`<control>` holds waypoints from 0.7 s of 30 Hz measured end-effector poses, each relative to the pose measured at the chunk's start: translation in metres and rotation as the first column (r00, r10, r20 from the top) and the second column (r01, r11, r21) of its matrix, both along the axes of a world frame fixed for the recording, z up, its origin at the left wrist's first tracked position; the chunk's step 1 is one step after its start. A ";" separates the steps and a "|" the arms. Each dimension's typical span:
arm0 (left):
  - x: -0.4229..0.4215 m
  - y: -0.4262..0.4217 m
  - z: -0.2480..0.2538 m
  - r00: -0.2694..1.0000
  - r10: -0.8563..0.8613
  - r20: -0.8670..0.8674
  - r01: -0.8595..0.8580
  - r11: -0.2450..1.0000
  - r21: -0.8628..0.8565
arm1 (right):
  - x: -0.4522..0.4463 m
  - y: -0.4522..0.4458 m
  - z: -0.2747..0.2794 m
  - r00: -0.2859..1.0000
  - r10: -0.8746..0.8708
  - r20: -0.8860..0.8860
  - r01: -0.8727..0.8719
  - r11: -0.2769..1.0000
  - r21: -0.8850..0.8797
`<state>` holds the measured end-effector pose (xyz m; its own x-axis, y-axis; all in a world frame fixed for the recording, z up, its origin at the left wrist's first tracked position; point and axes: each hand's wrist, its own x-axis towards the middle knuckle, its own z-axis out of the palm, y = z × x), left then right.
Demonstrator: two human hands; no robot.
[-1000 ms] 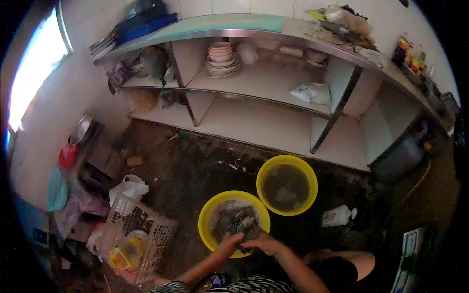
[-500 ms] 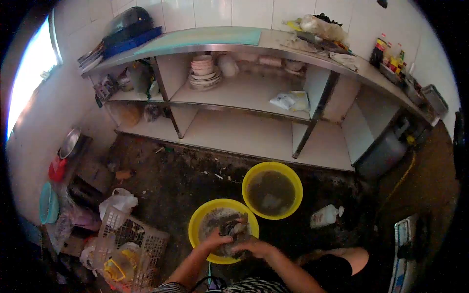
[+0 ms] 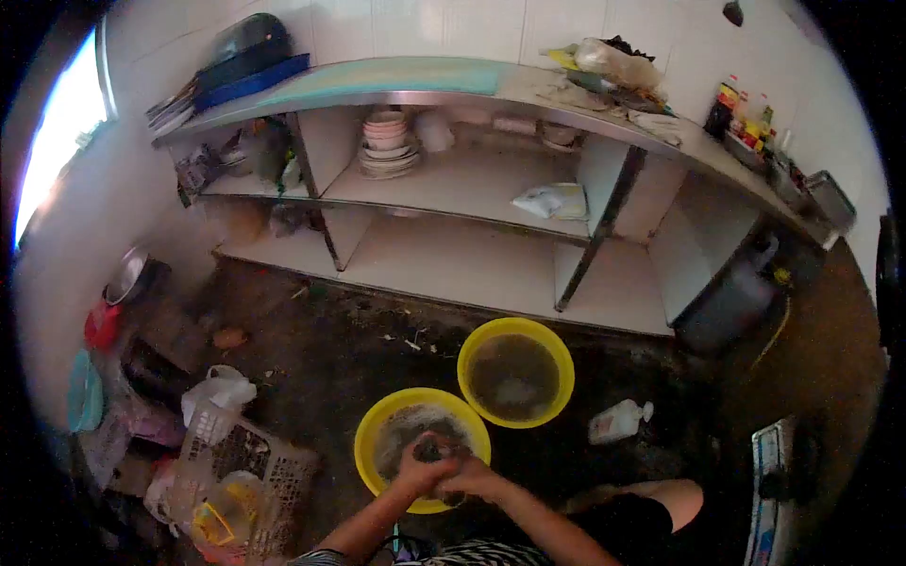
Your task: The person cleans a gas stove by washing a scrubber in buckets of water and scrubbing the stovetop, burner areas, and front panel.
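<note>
Hands: drawn together; left hand (image 3: pixel 415 472) and right hand (image 3: pixel 477 479) now meet over near basin (image 3: pixel 366 441).
Fingers: left's curled round dark bundle (image 3: pixel 430 451); right's unclear.
Bundle: inside near basin's rim, likely gripped tighter.

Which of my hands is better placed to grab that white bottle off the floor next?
Your right, I'd say. The right hand is nearer the white bottle, which is off to its right; the left hand is farther away. Both hands are at the nearer yellow basin.
</note>
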<state>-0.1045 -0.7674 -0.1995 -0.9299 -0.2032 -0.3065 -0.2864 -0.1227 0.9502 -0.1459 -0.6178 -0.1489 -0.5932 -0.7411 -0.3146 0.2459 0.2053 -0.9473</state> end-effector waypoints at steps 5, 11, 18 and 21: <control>-0.005 0.013 0.079 0.990 0.105 0.094 -0.107 0.994 0.017 | 0.001 -0.008 -0.048 0.934 -0.051 -0.352 0.089 0.992 0.092; -0.011 0.016 0.046 0.969 0.238 -0.060 -0.242 0.969 -0.057 | 0.003 -0.021 0.010 0.957 0.114 -0.266 0.071 0.800 0.596; -0.012 -0.009 -0.025 0.958 0.277 0.080 -0.288 0.916 0.280 | 0.013 -0.010 -0.005 0.951 -0.050 -0.306 0.132 0.958 0.253; -0.020 -0.004 0.000 0.950 0.289 0.117 -0.310 0.831 0.462 | 0.011 -0.009 0.019 0.891 -0.111 -0.439 0.191 0.971 0.142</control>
